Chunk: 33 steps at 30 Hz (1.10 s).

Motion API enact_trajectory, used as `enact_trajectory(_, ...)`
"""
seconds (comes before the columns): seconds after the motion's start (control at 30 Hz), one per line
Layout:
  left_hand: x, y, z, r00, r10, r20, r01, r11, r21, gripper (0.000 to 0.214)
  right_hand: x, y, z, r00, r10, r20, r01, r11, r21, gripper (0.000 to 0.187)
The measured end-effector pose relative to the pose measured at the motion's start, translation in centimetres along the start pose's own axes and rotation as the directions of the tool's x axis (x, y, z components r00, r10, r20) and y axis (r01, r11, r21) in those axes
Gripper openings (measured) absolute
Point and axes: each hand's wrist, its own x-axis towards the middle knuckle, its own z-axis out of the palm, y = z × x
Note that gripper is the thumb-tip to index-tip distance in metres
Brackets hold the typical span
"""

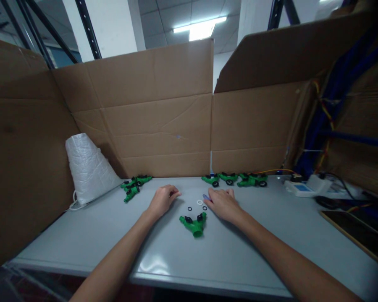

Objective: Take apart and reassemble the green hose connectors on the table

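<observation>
My left hand (164,200) is closed over the table, thumb and fingers together; what they hold, if anything, is too small to make out. My right hand (223,204) is closed on a slim purple-blue tool (206,197), its tip pointing left and most of it hidden. Between the hands a white ring (200,202) lies flat, with one black O-ring (189,208) to its left and another black O-ring (204,208) beside my right fingers. Closer to me lies a green Y-shaped hose splitter (195,226) with two black valve levers, touched by neither hand.
Several green splitters (229,179) lie along the back right, more green splitters (134,186) at the back left. A white wrapped bundle (90,172) leans by the left cardboard wall. A power strip (308,186) with cables and a dark framed panel (355,235) occupy the right.
</observation>
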Motion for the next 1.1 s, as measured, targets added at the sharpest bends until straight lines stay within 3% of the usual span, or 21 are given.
enact_trajectory(0.23,-0.02,0.26,0.12,0.999,-0.038,-0.011,0.038,0.999,-0.017,0.014,-0.13,0.0,-0.03,1.0,-0.007,-0.006,0.007,1.0,0.004,0.03)
enact_trajectory(0.43,-0.02,0.28,-0.12,1.0,0.017,-0.021,-0.018,0.999,-0.036,0.024,-0.12,-0.12,-0.13,1.0,-0.004,-0.004,0.004,1.0,0.006,0.029)
enact_trajectory(0.83,0.03,0.5,-0.25,0.999,-0.039,0.03,0.04,0.999,-0.022,0.02,-0.12,-0.06,0.18,0.999,-0.014,-0.031,0.015,1.0,0.003,0.029)
enact_trajectory(1.1,-0.11,0.55,-0.27,1.0,0.016,0.017,-0.015,0.997,-0.076,0.022,0.15,-0.1,0.37,0.999,0.003,-0.033,-0.003,1.0,0.012,0.029)
